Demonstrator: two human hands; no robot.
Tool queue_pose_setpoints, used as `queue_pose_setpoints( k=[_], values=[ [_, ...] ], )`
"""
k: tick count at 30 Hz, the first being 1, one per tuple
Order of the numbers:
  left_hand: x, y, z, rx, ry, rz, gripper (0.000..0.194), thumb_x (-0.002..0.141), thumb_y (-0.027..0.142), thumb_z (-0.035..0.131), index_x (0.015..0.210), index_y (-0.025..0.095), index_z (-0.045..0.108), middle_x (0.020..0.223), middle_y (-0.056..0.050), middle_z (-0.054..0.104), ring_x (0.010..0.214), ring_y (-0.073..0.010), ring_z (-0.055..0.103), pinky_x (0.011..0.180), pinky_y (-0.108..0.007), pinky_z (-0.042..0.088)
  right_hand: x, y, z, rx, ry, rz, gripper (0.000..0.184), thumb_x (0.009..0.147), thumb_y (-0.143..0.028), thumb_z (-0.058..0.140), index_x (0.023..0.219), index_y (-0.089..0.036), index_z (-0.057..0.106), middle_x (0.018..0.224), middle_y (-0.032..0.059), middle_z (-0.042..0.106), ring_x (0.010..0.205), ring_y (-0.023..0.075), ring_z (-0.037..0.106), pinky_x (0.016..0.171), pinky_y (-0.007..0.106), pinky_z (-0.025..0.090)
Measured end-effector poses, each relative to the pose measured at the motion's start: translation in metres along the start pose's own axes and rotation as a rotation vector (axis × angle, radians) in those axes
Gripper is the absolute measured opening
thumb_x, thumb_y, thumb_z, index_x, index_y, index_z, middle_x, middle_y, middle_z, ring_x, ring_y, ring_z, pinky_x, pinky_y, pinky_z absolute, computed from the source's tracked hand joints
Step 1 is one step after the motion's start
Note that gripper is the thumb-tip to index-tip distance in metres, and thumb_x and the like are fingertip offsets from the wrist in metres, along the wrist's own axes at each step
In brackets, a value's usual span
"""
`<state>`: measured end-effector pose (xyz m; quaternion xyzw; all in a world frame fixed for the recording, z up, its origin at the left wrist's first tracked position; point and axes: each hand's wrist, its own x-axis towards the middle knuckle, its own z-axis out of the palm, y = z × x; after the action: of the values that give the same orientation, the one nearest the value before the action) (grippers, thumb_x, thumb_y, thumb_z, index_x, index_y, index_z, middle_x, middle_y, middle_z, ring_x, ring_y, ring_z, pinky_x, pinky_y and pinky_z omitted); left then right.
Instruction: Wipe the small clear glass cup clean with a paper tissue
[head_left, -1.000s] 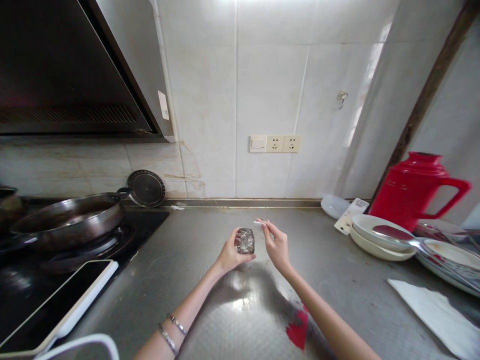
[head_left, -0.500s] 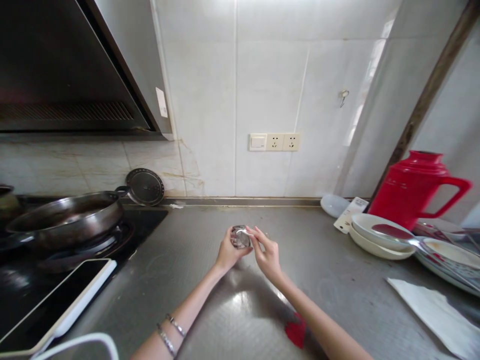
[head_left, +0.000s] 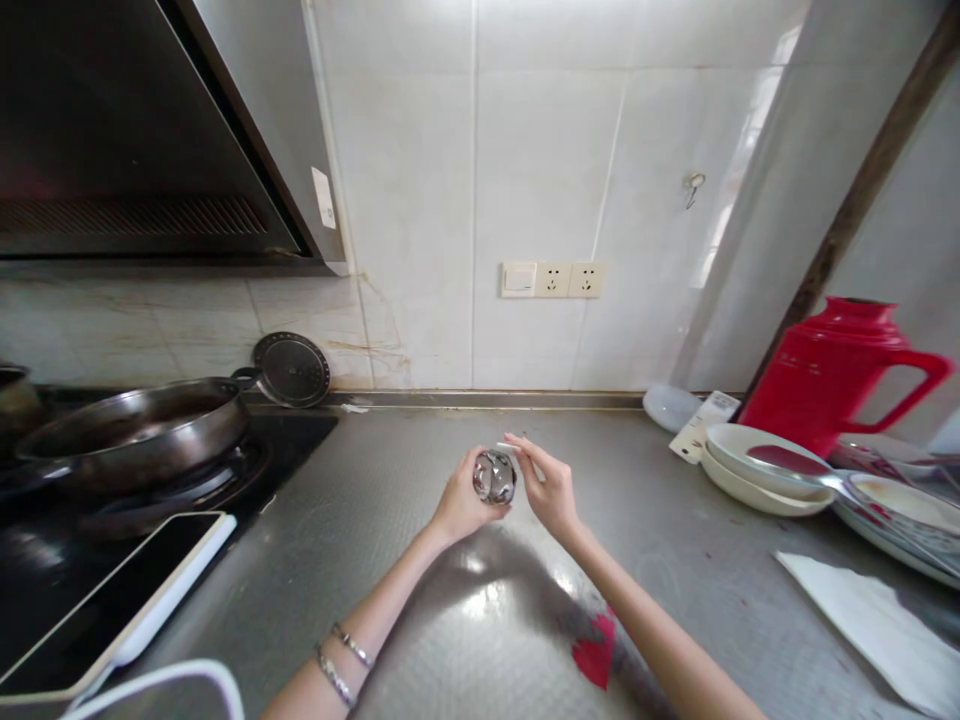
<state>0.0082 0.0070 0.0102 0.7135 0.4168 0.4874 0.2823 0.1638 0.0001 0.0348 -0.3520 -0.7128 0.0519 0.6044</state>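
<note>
Your left hand (head_left: 459, 505) is curled around a small clear container (head_left: 495, 478), holding it over the worktop (head_left: 360, 500). Your right hand (head_left: 551, 492) pinches a thin white stick (head_left: 507, 446) between its fingertips, by the container's upper edge.

Grey counter (head_left: 360, 490), white sheet (head_left: 870, 626), stacked bowls (head_left: 765, 483)

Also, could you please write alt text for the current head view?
A transparent container is in a person's left grip, above a metal counter; the right grip holds a thin white stick beside it. A pan stands at left, a red flask and bowls at right.
</note>
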Motion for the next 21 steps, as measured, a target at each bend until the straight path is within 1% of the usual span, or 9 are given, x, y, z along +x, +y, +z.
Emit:
queue_pose_setpoints(
  k=[4,8,10,12,14,16,17,19,21],
  values=[
    [-0.002,0.004,0.003,0.004,-0.027,0.041,0.073,0.053,0.014,0.077,0.118,0.020,0.046,0.114,-0.008,0.060,0.101,-0.0229,0.058,0.087,-0.033,0.045,-0.003,-0.002,-0.001,-0.023,-0.213,-0.215,0.032,0.091,-0.015,0.044,0.117,-0.023,0.061,0.116,0.0065,0.066,0.113,0.0205,0.059,0.098,0.038,0.049],
    [-0.001,0.005,0.000,-0.056,-0.026,-0.011,0.071,0.053,0.016,0.078,0.116,0.019,0.046,0.112,-0.008,0.062,0.099,-0.0223,0.060,0.085,-0.031,0.046,-0.006,-0.009,-0.002,-0.025,-0.256,-0.323,0.035,0.090,-0.011,0.044,0.118,-0.023,0.060,0.116,0.0074,0.066,0.117,0.0207,0.057,0.098,0.039,0.048],
    [0.000,0.003,0.000,-0.094,-0.018,-0.038,0.071,0.053,0.018,0.079,0.116,0.019,0.045,0.111,-0.008,0.062,0.098,-0.0217,0.061,0.084,-0.030,0.046,-0.006,-0.014,-0.002,0.010,-0.252,-0.321,0.033,0.090,-0.012,0.044,0.115,-0.023,0.062,0.112,0.0073,0.068,0.112,0.0208,0.060,0.097,0.038,0.049],
    [0.000,0.000,0.002,-0.128,-0.021,-0.067,0.071,0.053,0.020,0.080,0.115,0.018,0.046,0.108,-0.008,0.063,0.094,-0.0205,0.061,0.081,-0.029,0.047,-0.005,-0.018,-0.003,0.063,-0.240,-0.237,0.028,0.090,-0.016,0.045,0.107,-0.022,0.066,0.104,0.0070,0.071,0.102,0.0207,0.065,0.090,0.035,0.052],
    [0.000,-0.003,0.004,-0.172,-0.030,-0.108,0.070,0.051,0.021,0.082,0.113,0.018,0.047,0.101,-0.006,0.065,0.087,-0.0185,0.063,0.076,-0.027,0.049,-0.003,-0.019,-0.005,0.106,-0.199,-0.083,0.024,0.091,-0.022,0.046,0.095,-0.021,0.070,0.090,0.0059,0.073,0.084,0.0193,0.069,0.077,0.029,0.054],
    [-0.001,-0.004,0.006,-0.226,-0.039,-0.160,0.068,0.051,0.023,0.082,0.110,0.017,0.048,0.092,-0.004,0.066,0.078,-0.0160,0.062,0.067,-0.024,0.050,0.000,-0.017,-0.008,0.111,-0.097,0.091,0.026,0.091,-0.029,0.048,0.084,-0.019,0.071,0.076,0.0041,0.073,0.068,0.0175,0.068,0.063,0.025,0.053],
    [-0.001,-0.005,0.007,-0.256,-0.040,-0.189,0.066,0.052,0.024,0.082,0.108,0.016,0.048,0.089,-0.003,0.065,0.074,-0.0148,0.062,0.061,-0.023,0.049,0.002,-0.015,-0.009,0.097,-0.029,0.165,0.028,0.091,-0.032,0.049,0.082,-0.018,0.071,0.073,0.0036,0.072,0.065,0.0172,0.067,0.060,0.025,0.052],
    [-0.001,-0.004,0.008,-0.307,-0.037,-0.246,0.064,0.054,0.026,0.081,0.107,0.016,0.047,0.087,-0.003,0.063,0.067,-0.0132,0.060,0.051,-0.020,0.047,0.006,-0.009,-0.011,0.063,0.092,0.260,0.030,0.091,-0.035,0.048,0.086,-0.017,0.071,0.078,0.0044,0.072,0.070,0.0186,0.067,0.061,0.025,0.052],
    [-0.002,-0.002,0.010,-0.340,-0.035,-0.284,0.064,0.054,0.029,0.080,0.107,0.016,0.046,0.087,-0.004,0.062,0.064,-0.0131,0.059,0.045,-0.019,0.046,0.009,-0.003,-0.011,0.035,0.129,0.272,0.030,0.092,-0.035,0.046,0.095,-0.018,0.070,0.091,0.0060,0.073,0.083,0.0208,0.068,0.072,0.029,0.053]
  ],
)
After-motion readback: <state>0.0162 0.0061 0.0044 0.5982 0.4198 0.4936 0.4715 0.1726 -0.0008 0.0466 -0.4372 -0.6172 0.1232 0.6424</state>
